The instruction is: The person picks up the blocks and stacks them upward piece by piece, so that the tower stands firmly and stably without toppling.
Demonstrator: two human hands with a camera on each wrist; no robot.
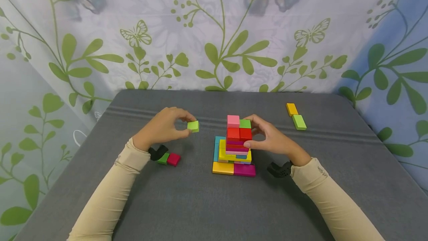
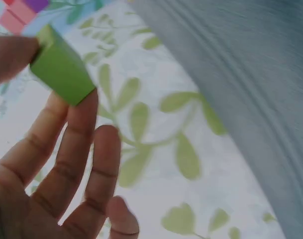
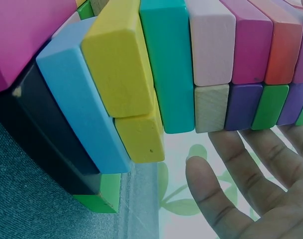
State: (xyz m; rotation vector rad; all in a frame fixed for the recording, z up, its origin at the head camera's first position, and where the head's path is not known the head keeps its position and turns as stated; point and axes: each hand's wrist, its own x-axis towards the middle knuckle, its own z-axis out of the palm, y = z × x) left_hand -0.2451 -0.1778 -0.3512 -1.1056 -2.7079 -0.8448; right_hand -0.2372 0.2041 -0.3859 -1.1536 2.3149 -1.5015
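Observation:
My left hand (image 1: pixel 167 127) pinches a small light green block (image 1: pixel 193 126) between thumb and fingers, above the table and left of the tower. In the left wrist view the same block (image 2: pixel 64 67) sits at the fingertips, the other fingers spread below it. A tower of coloured blocks (image 1: pixel 239 134) stands on a wider base, with a pink and a green block at its top. My right hand (image 1: pixel 272 140) holds the tower's upper right side, thumb at the front and fingers behind. In the right wrist view, fingertips touch the stacked blocks (image 3: pixel 173 64).
By my left wrist lie a green block (image 1: pixel 163 158) and a red block (image 1: pixel 173 159). Farther back on the right are an orange block (image 1: pixel 291 109) and a light green block (image 1: pixel 299 122). The grey tabletop (image 1: pixel 187 203) ends at a leaf-patterned curtain (image 1: pixel 214 53).

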